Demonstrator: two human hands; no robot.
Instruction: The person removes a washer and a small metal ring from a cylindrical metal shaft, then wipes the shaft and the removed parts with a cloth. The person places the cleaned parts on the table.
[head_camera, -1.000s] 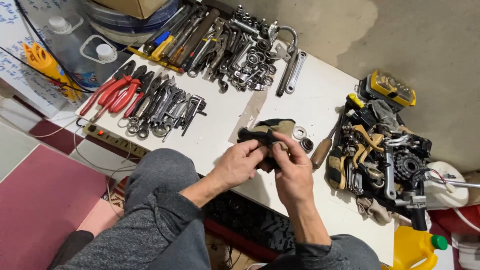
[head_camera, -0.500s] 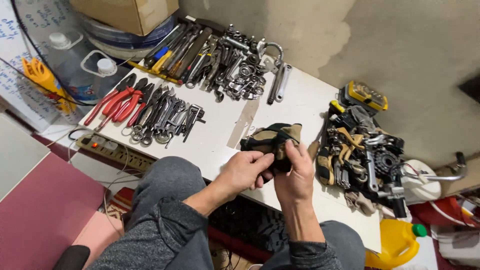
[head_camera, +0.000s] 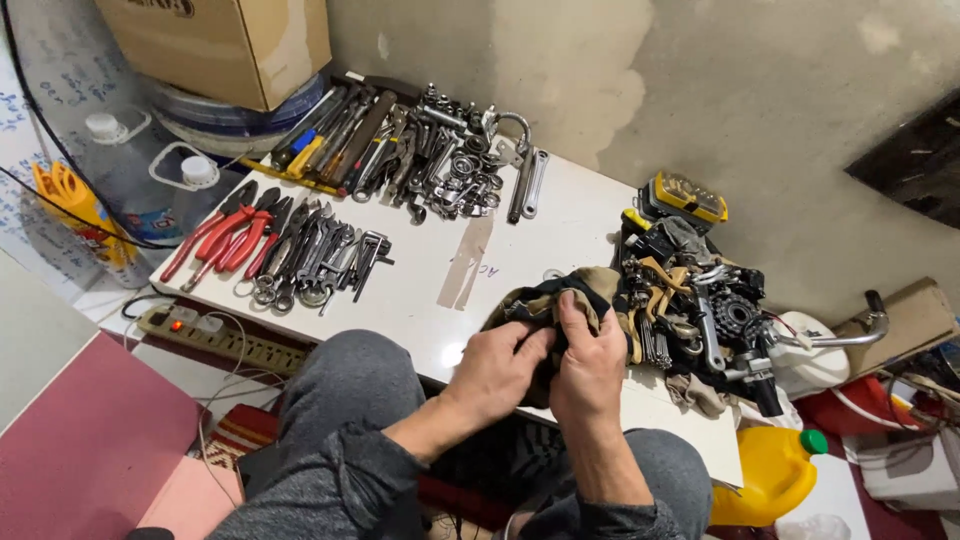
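Note:
A dark and tan rag is bunched between both my hands at the near edge of a white table. My left hand grips its lower left part. My right hand closes over the rag's middle, fingers pressed into the cloth. Whatever the rag may wrap is hidden. Just to the right lies a heap of greasy metal parts with a sprocket.
Red-handled pliers and a row of pliers and cutters lie at the left. Wrenches and sockets pile at the back. A yellow case, yellow jug, power strip, cardboard box and water bottles surround the table.
Both hands have stayed on the rag and worked it between them, my right fingers now pushed further over the cloth. The small rings seen beside the rag earlier are out of sight.

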